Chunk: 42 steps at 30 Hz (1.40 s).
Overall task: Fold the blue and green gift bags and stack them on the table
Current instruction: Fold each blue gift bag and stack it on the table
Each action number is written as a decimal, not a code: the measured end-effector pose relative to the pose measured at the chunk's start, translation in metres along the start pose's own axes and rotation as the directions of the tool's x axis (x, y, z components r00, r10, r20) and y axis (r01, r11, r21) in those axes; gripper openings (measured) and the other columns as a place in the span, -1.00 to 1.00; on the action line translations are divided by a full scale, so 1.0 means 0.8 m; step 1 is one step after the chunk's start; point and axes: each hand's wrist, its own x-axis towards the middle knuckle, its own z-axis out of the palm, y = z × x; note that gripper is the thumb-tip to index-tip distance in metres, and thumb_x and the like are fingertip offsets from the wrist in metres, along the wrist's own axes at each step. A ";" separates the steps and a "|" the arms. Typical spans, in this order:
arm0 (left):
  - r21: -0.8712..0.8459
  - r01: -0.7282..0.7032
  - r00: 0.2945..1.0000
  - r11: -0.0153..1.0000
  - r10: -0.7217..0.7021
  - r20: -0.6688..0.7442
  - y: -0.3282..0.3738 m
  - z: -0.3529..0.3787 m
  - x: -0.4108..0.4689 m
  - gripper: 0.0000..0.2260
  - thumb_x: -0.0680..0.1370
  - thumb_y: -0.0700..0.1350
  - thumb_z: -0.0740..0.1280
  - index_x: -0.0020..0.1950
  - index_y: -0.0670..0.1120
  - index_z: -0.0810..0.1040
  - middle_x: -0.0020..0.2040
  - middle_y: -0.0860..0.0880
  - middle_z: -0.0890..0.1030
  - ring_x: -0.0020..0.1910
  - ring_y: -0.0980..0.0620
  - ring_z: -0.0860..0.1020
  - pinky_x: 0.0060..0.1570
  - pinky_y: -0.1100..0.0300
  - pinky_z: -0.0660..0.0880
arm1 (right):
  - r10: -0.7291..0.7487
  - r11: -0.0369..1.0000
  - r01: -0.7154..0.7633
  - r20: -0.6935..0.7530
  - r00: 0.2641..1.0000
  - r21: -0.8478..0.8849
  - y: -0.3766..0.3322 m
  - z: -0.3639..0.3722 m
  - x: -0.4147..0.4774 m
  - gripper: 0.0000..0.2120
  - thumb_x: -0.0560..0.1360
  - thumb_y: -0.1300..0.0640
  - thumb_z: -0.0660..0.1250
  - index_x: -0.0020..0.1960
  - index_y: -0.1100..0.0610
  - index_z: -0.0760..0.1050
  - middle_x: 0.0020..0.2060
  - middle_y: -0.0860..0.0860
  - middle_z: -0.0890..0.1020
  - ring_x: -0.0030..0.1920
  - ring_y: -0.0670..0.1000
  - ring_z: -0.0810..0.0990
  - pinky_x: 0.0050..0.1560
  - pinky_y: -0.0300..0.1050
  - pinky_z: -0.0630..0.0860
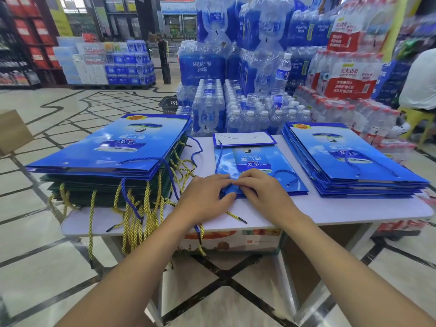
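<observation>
The left hand (207, 197) and right hand (262, 192) are pressing flat, uncurled fingers on the near edge of the blue gift bag (257, 159) lying in the middle of the table (354, 208), and I think rubbing sideways is making the fold sharp.

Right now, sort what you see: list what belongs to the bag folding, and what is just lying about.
Job: middle blue bag, with left hand and right hand on its near edge; left pile of blue bags over green bags; right stack of blue bags; table.
Lying about: bottled water packs; shopping basket; cardboard box; yellow stool.
</observation>
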 end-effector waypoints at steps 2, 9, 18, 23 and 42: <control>-0.008 -0.009 1.000 1.000 0.009 0.000 -0.001 0.000 -0.001 -0.55 0.67 0.19 0.12 0.55 0.15 0.42 0.54 0.16 0.41 0.51 0.13 0.35 0.45 -0.07 0.32 | -0.008 1.000 0.008 -0.016 1.000 -0.027 -0.004 -0.001 -0.001 -0.76 0.65 0.14 0.30 0.28 0.02 0.63 0.10 -0.10 0.64 0.08 -0.08 0.60 0.08 -0.11 0.57; -0.035 0.009 0.999 0.999 -0.010 -0.048 0.002 0.000 -0.004 -0.64 0.74 0.05 0.05 0.44 0.09 0.51 0.39 0.07 0.58 0.43 0.05 0.45 0.30 -0.02 0.37 | 0.013 0.992 -0.021 -0.060 0.998 -0.124 -0.009 -0.003 -0.001 -0.68 0.66 0.05 0.25 0.38 0.00 0.54 0.16 -0.10 0.69 0.18 -0.05 0.61 0.25 0.04 0.51; -0.081 0.046 0.996 0.996 -0.052 -0.072 0.001 0.002 -0.005 -0.66 0.76 0.04 0.02 0.28 -0.02 0.55 0.14 0.01 0.65 0.08 -0.03 0.57 0.12 -0.02 0.43 | -0.029 0.981 0.013 -0.083 0.996 -0.193 -0.006 0.001 -0.003 -0.58 0.63 0.13 0.29 0.49 0.01 0.45 0.36 -0.09 0.57 0.43 -0.08 0.42 0.48 -0.01 0.29; -0.183 0.062 0.992 0.981 -0.080 -0.094 0.005 -0.004 -0.009 -0.66 0.76 0.04 0.03 0.25 -0.03 0.56 0.06 0.00 0.65 0.01 -0.04 0.58 0.03 -0.01 0.46 | -0.148 0.982 0.094 -0.366 0.919 -0.161 -0.008 -0.006 -0.007 -0.78 0.58 0.12 0.32 0.19 0.12 0.62 0.06 -0.01 0.65 0.12 -0.02 0.57 0.17 -0.09 0.49; -0.348 -0.005 0.977 0.937 -0.069 -0.200 -0.001 0.000 -0.006 -0.69 0.76 -0.03 0.08 0.34 -0.05 0.56 0.17 0.01 0.64 0.12 0.01 0.57 0.04 0.09 0.45 | 0.670 0.513 -0.677 0.247 0.700 0.528 -0.067 -0.008 0.037 -0.85 0.54 0.04 0.46 -0.11 0.10 0.71 -0.50 -0.02 0.56 -0.55 -0.10 0.43 -0.53 -0.30 0.33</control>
